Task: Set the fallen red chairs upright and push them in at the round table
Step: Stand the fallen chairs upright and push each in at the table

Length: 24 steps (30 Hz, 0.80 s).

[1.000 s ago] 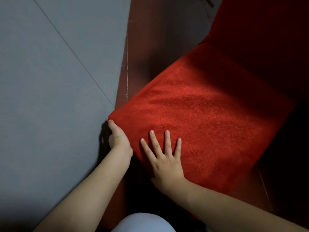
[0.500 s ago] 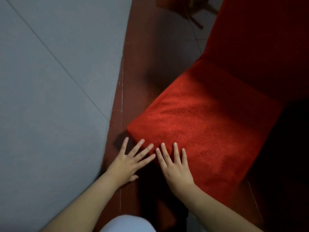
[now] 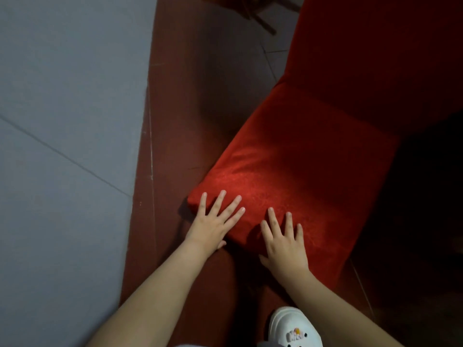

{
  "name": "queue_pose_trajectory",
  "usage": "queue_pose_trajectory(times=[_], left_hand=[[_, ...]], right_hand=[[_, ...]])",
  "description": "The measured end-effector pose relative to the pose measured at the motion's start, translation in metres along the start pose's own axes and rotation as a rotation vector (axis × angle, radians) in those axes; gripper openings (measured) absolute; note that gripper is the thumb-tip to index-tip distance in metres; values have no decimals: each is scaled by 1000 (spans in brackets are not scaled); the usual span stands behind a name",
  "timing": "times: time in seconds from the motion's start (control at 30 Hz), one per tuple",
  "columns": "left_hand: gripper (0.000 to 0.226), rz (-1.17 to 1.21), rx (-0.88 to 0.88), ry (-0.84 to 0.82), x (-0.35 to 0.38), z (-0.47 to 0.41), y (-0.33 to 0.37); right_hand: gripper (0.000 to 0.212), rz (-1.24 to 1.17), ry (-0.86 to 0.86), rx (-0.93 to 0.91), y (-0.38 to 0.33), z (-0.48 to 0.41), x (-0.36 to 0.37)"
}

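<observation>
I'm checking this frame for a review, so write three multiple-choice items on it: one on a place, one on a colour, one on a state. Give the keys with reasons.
1. Where do both hands rest?
A. on the near edge of the chair seat
B. on top of the backrest
C. flat on the grey floor tiles

2. What colour is the shoe at the bottom of the view?
A. black
B. white
C. red

3. How are the fingers of the hands held?
A. curled into fists
B. pinched around a chair leg
C. spread open and flat

Answers:
1 A: the left hand and the right hand lie on the front of the red chair seat, the backrest rising beyond it.
2 B: the shoe is white, with small charms on it.
3 C: the fingers are splayed, gripping nothing.
</observation>
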<state>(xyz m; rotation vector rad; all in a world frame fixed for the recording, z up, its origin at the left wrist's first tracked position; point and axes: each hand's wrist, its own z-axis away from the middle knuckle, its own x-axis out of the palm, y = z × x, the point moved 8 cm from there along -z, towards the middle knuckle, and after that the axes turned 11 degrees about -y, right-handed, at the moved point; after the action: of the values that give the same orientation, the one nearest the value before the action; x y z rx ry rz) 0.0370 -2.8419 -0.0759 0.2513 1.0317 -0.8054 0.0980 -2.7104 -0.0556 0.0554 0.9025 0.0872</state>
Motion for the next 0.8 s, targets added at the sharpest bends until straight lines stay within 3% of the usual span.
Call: queue_pose_trajectory(times=[0.1,0.2,0.33,0.4,0.5,0.8], left_hand=[[121,25,-19,-15,1,-14,10],[134,47,-65,-35,3,-19,16],[140,20,-7,21,-3,-27,29],[121,-50,78,73,-10,-27,40],[95,-135,21,163,-22,-22,40],[98,-105,-4,348,-53,9,39]], right_hand=[[46,93,42,-1,-1,4,3],[20,137,-51,-25,-8,-1,14],[22,213,22,-46,-12,8,3],[25,244,149,-138,-18,13,-8],[18,364,347,-283,-27,23,-24],[21,352,515,-427,-23,68,-66]])
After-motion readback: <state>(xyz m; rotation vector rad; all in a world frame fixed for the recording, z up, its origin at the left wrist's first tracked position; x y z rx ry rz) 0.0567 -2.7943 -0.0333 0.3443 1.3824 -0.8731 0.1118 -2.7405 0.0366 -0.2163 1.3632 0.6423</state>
